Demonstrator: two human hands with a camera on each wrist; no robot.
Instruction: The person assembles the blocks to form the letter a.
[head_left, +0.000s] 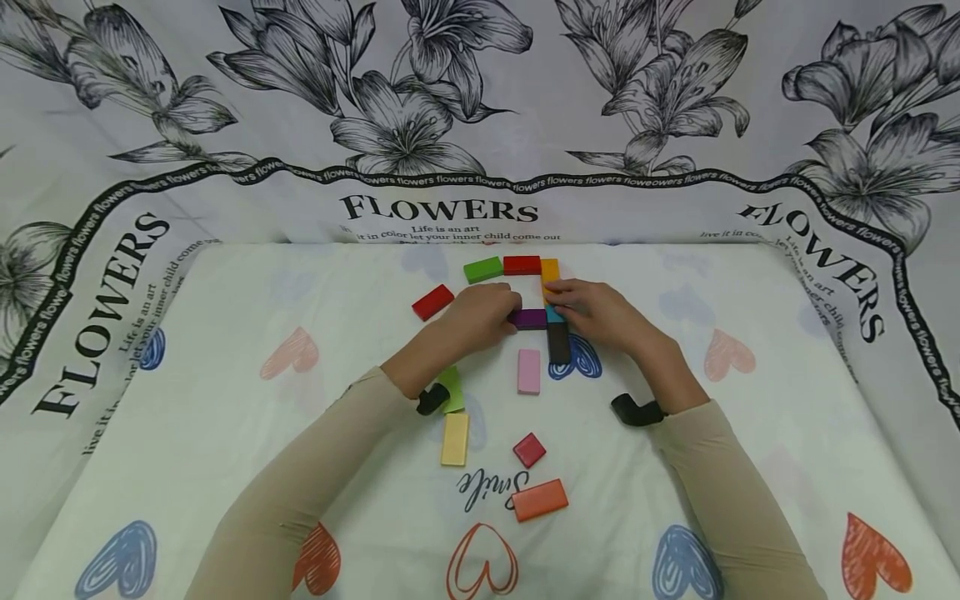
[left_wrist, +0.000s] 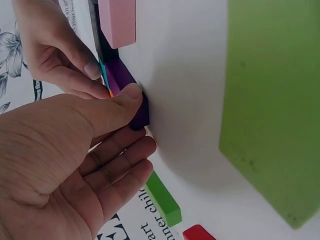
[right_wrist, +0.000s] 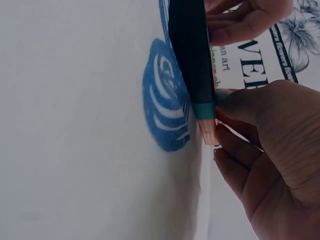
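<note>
My left hand (head_left: pixel 483 315) pinches a purple block (head_left: pixel 531 319) between thumb and fingers. The purple block's right end meets a small blue block (head_left: pixel 553 315). My right hand (head_left: pixel 600 312) has its thumb at the blue block and its fingers about the near end of an orange block (head_left: pixel 550 271). A black block (head_left: pixel 558 343) adjoins the blue one on the near side. Beyond the left hand, a red block (head_left: pixel 522 265) touches the orange block's far end, with a green block (head_left: pixel 483 269) at its left. In the left wrist view, the thumb lies on the purple block (left_wrist: pixel 121 82).
Another red block (head_left: pixel 432 302) lies left of the left hand. Nearer me are a pink block (head_left: pixel 528 372), a light green block (head_left: pixel 452 390), a yellow block (head_left: pixel 454 439), a small red square block (head_left: pixel 529 450) and an orange-red block (head_left: pixel 540 500), all on a heart-printed cloth (head_left: pixel 615 517).
</note>
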